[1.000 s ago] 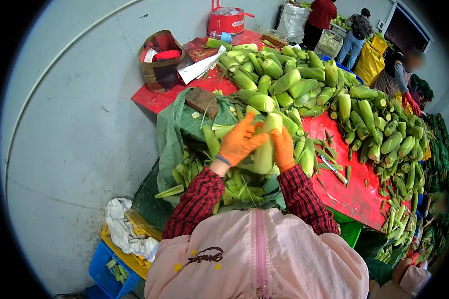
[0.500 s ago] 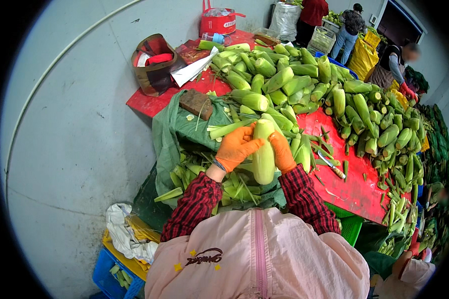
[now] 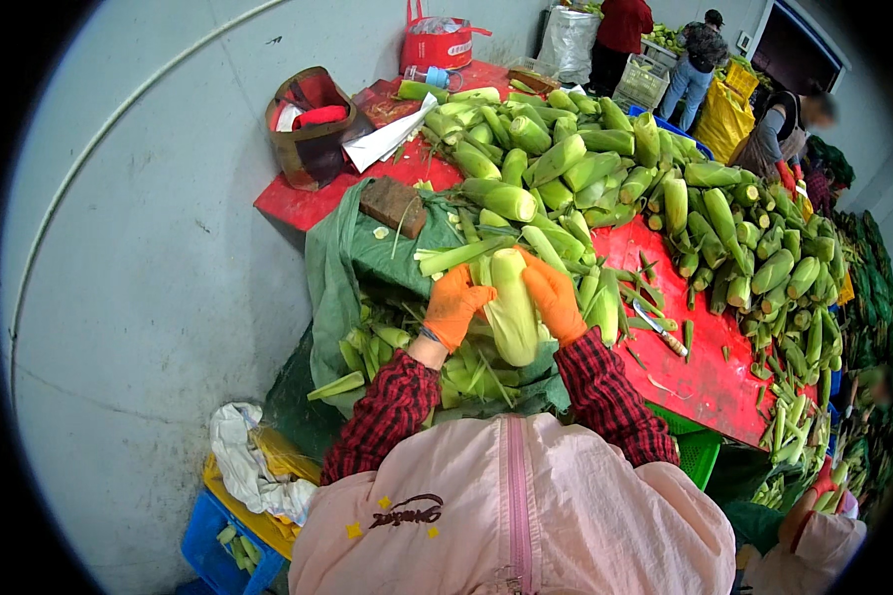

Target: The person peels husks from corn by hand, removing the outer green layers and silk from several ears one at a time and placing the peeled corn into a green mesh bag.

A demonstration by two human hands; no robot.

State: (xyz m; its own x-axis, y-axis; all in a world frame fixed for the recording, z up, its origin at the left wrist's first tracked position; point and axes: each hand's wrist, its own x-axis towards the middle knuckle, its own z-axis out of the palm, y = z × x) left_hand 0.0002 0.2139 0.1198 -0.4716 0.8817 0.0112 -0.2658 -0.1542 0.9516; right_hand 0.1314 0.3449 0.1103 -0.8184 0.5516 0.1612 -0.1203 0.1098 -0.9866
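An ear of corn (image 3: pixel 513 322) in pale green husk stands nearly upright between my two orange-gloved hands, its cut end up. My left hand (image 3: pixel 456 305) is closed at its left side, with thumb and fingers pinched at the husk there. My right hand (image 3: pixel 554 297) grips the upper right side of the ear. Its fingertips are partly hidden behind the ear. Below lie stripped husk leaves (image 3: pixel 466 382) on a green cloth (image 3: pixel 332 258). A knife (image 3: pixel 662 329) with a light handle rests on the red tabletop (image 3: pixel 704 382), right of my right hand.
A big heap of unpeeled corn (image 3: pixel 566 159) covers the table's far side and right. At the far left are a brown block (image 3: pixel 393 206), an open bag (image 3: pixel 313 129) and a red bag (image 3: pixel 437 45). A blue crate (image 3: pixel 218 545) stands lower left. Other people work at the back and right.
The ear's husk is paler and looser now, with a leaf pulled away on the left. My left hand has shifted slightly left and down, and my right hand sits higher around the ear.
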